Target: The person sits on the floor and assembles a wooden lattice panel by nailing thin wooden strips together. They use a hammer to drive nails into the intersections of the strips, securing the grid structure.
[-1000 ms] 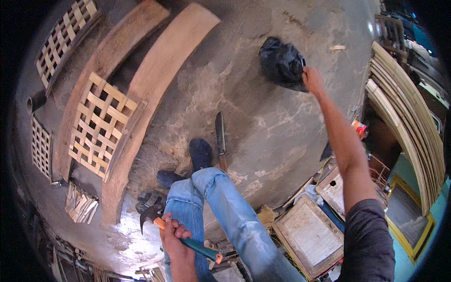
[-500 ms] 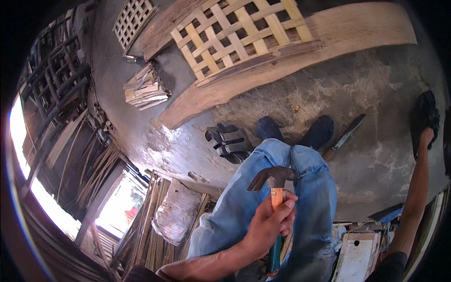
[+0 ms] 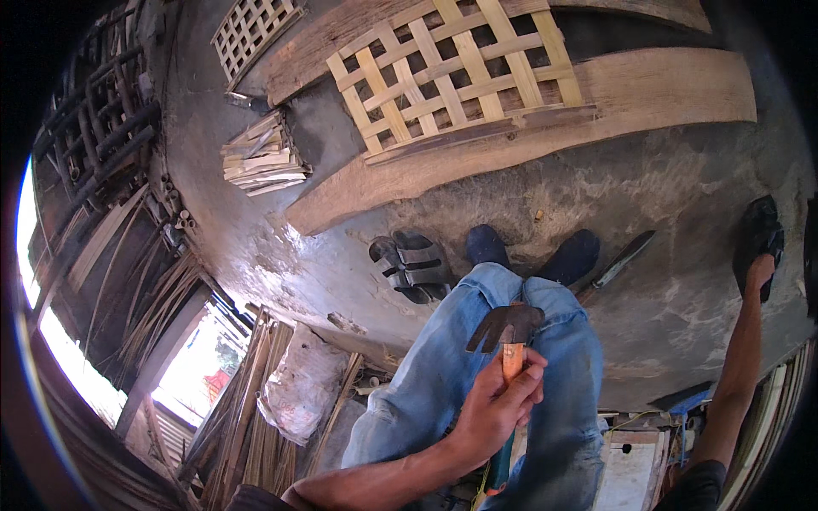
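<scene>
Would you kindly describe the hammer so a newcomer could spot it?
Find the blue jeans at lower centre. Over them, the left hand grips the hammer. Its dark claw head and orange-and-teal handle stand out against the blue jeans.

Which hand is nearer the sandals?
Left. In the picture, the left hand, around a hammer, is below and right of the sandals; the right hand, at the black bag, is much farther right.

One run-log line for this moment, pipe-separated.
left hand: gripping claw hammer | right hand: touching black bag | knife: on floor | woven panel: lying on wooden plank
</scene>
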Available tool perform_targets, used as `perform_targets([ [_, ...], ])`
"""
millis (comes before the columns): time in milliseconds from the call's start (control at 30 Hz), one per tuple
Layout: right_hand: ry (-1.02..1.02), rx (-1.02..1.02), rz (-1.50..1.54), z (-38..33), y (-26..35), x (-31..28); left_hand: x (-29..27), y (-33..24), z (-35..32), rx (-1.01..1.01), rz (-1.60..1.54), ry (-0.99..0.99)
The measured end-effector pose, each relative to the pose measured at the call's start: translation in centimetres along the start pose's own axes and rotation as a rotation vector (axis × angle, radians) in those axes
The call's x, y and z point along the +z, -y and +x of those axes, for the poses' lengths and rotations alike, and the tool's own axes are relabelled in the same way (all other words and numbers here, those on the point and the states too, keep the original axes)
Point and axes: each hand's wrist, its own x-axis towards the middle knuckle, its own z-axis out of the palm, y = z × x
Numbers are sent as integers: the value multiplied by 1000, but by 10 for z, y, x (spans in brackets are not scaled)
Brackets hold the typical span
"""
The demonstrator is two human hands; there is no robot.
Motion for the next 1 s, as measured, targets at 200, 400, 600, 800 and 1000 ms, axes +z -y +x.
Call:
perform_targets([
  [200, -24, -26, -35, -3, 3, -9, -3, 8, 5, 1, 9, 20],
  [400, -40, -42, -42, 0, 2, -20, -7, 9, 7, 59, 74, 84],
  [600, -88, -73, -36, -2, 6, -21, -6, 11, 5, 22, 55, 43],
  [800, -99, -102, -25, -7, 9, -23, -8, 15, 5, 96, 141, 66],
  [1000, 133, 166, -70, -7, -1, -28, -6, 15, 4, 67, 132, 64],
])
